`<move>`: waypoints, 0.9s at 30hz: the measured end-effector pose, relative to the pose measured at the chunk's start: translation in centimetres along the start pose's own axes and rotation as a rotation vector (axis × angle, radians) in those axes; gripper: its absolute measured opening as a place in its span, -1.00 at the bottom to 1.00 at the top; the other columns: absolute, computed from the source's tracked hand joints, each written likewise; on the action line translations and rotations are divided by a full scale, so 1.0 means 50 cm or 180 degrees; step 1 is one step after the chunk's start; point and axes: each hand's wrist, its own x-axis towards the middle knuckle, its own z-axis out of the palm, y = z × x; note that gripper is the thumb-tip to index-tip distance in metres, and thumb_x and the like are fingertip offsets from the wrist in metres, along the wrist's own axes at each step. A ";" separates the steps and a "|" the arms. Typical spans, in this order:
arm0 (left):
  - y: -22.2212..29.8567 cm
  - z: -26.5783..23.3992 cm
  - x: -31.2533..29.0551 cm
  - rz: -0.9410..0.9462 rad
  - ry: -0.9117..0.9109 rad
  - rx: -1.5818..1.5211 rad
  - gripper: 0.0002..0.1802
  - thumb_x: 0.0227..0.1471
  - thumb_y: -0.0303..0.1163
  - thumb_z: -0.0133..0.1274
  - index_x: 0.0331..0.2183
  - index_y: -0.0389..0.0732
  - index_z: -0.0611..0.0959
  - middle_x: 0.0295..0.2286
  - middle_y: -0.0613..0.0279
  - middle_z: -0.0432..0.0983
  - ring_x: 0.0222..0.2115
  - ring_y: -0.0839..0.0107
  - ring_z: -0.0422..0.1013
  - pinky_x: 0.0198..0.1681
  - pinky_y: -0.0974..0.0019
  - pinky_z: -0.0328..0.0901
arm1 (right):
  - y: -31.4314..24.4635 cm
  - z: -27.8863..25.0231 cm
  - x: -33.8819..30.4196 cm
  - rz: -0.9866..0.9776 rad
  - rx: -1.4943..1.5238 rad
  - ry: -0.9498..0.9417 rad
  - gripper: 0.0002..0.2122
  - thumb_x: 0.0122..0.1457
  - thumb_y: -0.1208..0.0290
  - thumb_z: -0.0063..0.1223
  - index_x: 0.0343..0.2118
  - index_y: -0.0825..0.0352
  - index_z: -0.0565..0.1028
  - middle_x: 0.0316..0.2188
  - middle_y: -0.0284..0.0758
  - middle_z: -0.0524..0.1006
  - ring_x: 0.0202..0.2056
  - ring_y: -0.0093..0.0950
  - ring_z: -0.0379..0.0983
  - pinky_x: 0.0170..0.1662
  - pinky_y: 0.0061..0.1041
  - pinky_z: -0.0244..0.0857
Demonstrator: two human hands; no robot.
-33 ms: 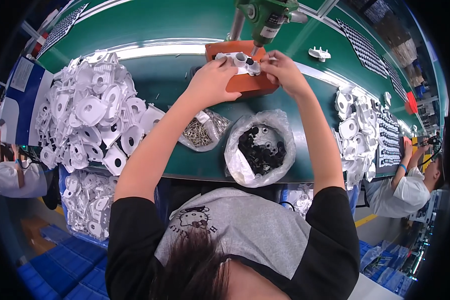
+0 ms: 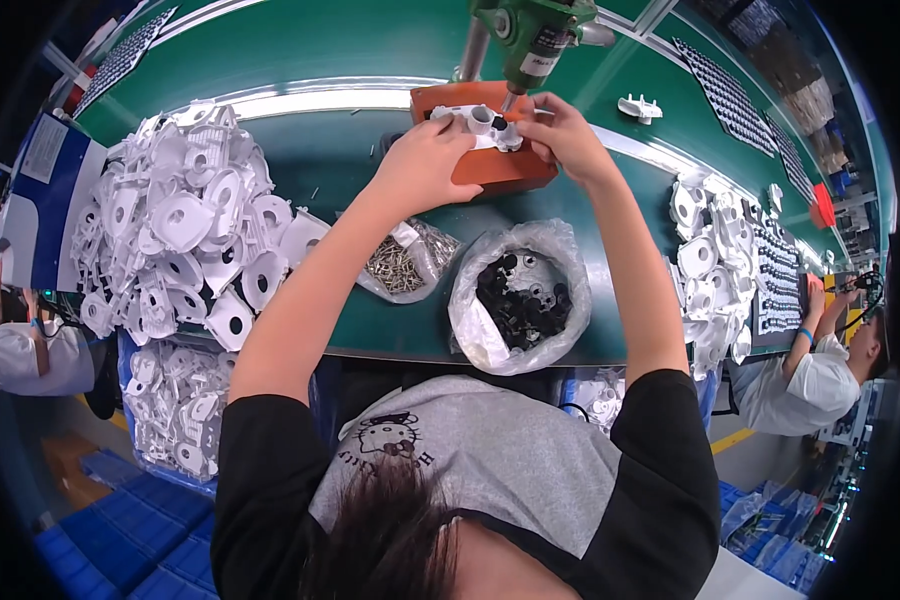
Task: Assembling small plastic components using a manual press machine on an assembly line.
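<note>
A white plastic part (image 2: pixel 482 122) with a round collar and a small black piece (image 2: pixel 499 123) on it lies on the orange block (image 2: pixel 515 170) under the green press (image 2: pixel 540 50). My left hand (image 2: pixel 430 165) grips the part's left end, fingers over its top and thumb at the block's front. At the part's right end, just beside the press tip (image 2: pixel 510 101), my right hand (image 2: pixel 565 140) has its thumb and fingers pinched together. What they hold, if anything, is hidden.
White plastic parts (image 2: pixel 185 215) are heaped at left, more (image 2: pixel 708 250) at right. In front lie a bag of metal pins (image 2: pixel 398 268) and a bag of black pieces (image 2: pixel 520 300). One loose white part (image 2: pixel 639 108) sits behind right. A co-worker (image 2: pixel 815 370) sits at right.
My right hand has shifted slightly left and up, closer to the press tip. My left hand and the white part have stayed put.
</note>
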 end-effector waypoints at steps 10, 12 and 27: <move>-0.002 0.003 -0.007 0.0001 0.0118 -0.0113 -0.43 -0.34 -0.10 0.24 -0.25 -0.21 0.51 -0.09 0.01 0.36 -0.05 0.16 0.27 0.00 0.19 0.23 | 0.011 -0.010 0.068 0.0250 -0.0024 -0.0222 -0.79 0.01 0.62 0.09 -0.26 0.35 0.38 -0.55 -0.42 0.43 -0.72 -0.79 0.10 -0.69 -0.74 -0.16; -0.002 0.005 -0.008 0.0017 0.0165 -0.0074 -0.42 -0.34 -0.10 0.24 -0.25 -0.21 0.50 -0.09 0.01 0.36 -0.04 0.16 0.26 0.01 0.19 0.23 | 0.017 -0.022 0.076 0.0323 0.0046 -0.0254 -0.79 0.01 0.63 0.08 -0.27 0.35 0.39 -0.54 -0.41 0.44 -0.72 -0.80 0.09 -0.69 -0.74 -0.17; -0.004 0.011 -0.008 -0.0055 0.0137 -0.0140 -0.36 -0.30 -0.12 0.26 -0.13 -0.18 0.49 -0.03 -0.02 0.31 -0.02 0.11 0.26 0.02 0.17 0.21 | -0.005 -0.032 0.092 0.0903 0.0040 -0.0428 -0.90 0.08 0.59 0.02 -0.34 0.32 0.39 -0.67 -0.53 0.28 -0.75 -0.78 0.02 -0.69 -0.70 -0.21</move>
